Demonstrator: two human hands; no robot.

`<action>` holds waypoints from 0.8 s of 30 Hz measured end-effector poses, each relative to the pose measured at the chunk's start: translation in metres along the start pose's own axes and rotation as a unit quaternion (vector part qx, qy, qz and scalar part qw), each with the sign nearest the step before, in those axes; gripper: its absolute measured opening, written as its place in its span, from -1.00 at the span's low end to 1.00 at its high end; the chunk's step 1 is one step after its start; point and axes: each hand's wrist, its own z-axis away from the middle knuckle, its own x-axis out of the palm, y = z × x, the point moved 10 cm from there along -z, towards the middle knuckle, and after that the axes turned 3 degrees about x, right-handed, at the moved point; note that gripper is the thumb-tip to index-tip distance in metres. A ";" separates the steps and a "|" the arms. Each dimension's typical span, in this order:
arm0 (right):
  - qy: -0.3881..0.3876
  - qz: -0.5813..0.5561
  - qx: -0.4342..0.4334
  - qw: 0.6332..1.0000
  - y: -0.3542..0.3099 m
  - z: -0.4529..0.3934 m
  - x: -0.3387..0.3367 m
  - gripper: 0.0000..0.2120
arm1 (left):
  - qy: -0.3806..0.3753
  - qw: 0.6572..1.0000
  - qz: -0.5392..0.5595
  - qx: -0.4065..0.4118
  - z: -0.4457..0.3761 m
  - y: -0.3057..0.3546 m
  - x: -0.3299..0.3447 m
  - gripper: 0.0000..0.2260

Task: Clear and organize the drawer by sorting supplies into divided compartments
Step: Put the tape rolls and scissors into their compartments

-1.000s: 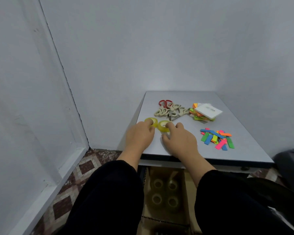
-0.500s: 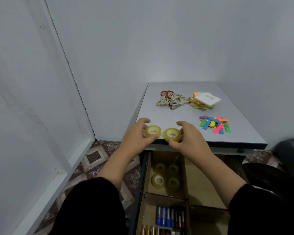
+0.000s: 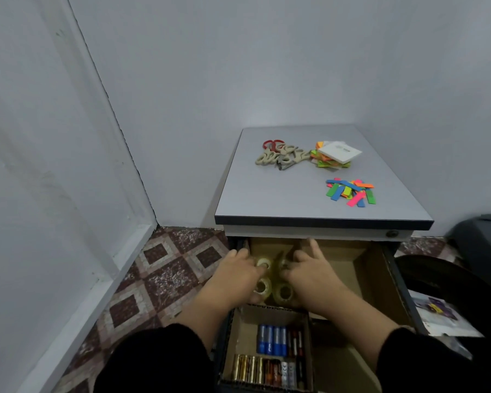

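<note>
Progress check, imo roughly halfway. Both hands are down in the open drawer (image 3: 391, 282) under the table (image 3: 267, 194), in the far left compartment w/ the tape rolls (image 3: 284, 292). Left hand (image 3: 233, 279) has its fingers curled on a roll at the far end of that section, right hand (image 3: 309, 270) is on the one beside it, index finger sticking out straight. Can't tell if either grip is properly clamped on its roll or already letting go, fingers cover most of it. Two more rolls sit nearer in the same section, so looks like 4 tapes total in there.

Near left compartment is done: batteries (image 3: 278, 340) lined up in two rows, blue ones far, gold/mixed ones near. Right side of the drawer looks like bare cardboard, though arms hide part of it.

Still out on the table: scissors pile (image 3: 278, 156) far left, sticky note stack (image 3: 335, 156) far right, and the colored strips (image 3: 350, 192) nearer, right side. So 3 groups left to sort, prob into the right side sections
</note>
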 end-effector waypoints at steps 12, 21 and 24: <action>-0.079 -0.038 0.020 0.996 -0.002 -0.023 0.035 -0.79 | -0.066 0.997 0.012 0.037 -0.015 0.011 0.022 -0.65; -0.069 -0.086 0.047 0.993 0.000 -0.019 0.039 -0.81 | -0.063 0.998 -0.010 0.019 -0.013 0.010 0.023 -0.78; -0.067 -0.098 0.048 0.992 -0.001 -0.017 0.036 -0.82 | -0.058 0.998 -0.011 0.023 -0.011 0.011 0.019 -0.81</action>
